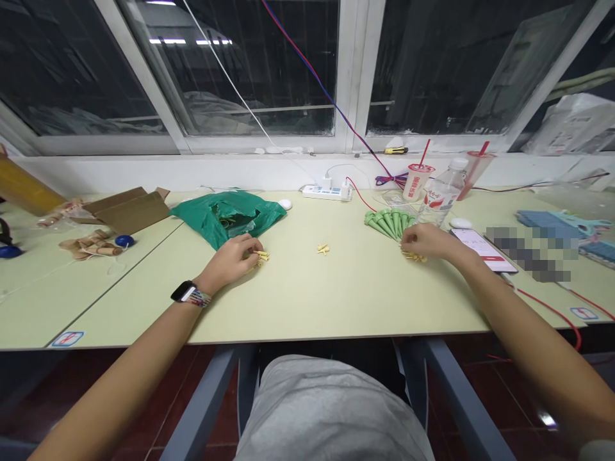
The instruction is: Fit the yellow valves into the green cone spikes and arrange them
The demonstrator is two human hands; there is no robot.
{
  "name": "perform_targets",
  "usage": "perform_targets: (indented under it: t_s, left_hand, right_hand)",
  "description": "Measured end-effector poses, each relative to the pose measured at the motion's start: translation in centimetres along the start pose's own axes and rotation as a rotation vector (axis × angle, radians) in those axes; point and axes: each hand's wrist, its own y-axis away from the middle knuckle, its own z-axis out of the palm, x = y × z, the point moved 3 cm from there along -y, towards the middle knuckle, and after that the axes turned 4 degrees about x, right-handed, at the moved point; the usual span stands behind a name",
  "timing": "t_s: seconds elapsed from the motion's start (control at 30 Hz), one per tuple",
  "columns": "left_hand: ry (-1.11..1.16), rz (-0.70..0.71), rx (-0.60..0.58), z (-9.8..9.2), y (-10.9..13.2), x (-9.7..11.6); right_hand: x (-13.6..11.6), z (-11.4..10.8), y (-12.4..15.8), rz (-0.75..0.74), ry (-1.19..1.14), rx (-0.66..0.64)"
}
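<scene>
My left hand point(229, 259) rests on the pale-yellow tabletop point(355, 301), its fingers curled around a small bunch of yellow paper pieces point(262, 258). My right hand point(425, 241) is lowered over a similar yellow bunch point(414, 256), which pokes out under the fingertips. Just beyond that hand lies a fan of green paper cones point(388, 224). A few loose yellow pieces point(323, 249) sit on the table between my hands. A smartwatch point(185, 292) and a woven bracelet circle my left wrist.
A crumpled green plastic bag point(228, 216) lies ahead of my left hand. Further left are an open cardboard box point(125, 210), tan paper rolls point(89, 244) and a blue ball point(124, 241). Right of the cones stand a plastic bottle point(441, 195) and a phone point(483, 250).
</scene>
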Motion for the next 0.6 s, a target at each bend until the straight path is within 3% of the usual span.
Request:
perform_targets:
  t_s: [0.17, 0.27, 0.33, 0.47, 0.6]
  left_hand:
    - [-0.117, 0.059, 0.023, 0.1, -0.7, 1.7]
    - [-0.169, 0.124, 0.031, 0.5, -1.7, 4.0]
    - [-0.087, 0.181, 0.007, 1.2, -2.6, 5.8]
    - [0.027, 0.241, -0.060, 3.2, -5.4, 8.7]
    - [0.126, 0.254, -0.108, 4.9, -7.9, 9.7]
  right_hand:
    - [-0.4, -0.2, 0.0, 0.051, 0.063, -0.050]
    - [-0.7, -0.5, 0.0, 0.059, 0.070, -0.016]
    - [-1.3, -0.8, -0.2, 0.048, 0.044, 0.040]
    - [-3.6, -1.5, -0.6, -0.011, -0.074, 0.123]
    - [-7.1, -2.2, -1.2, -0.096, -0.216, 0.189]
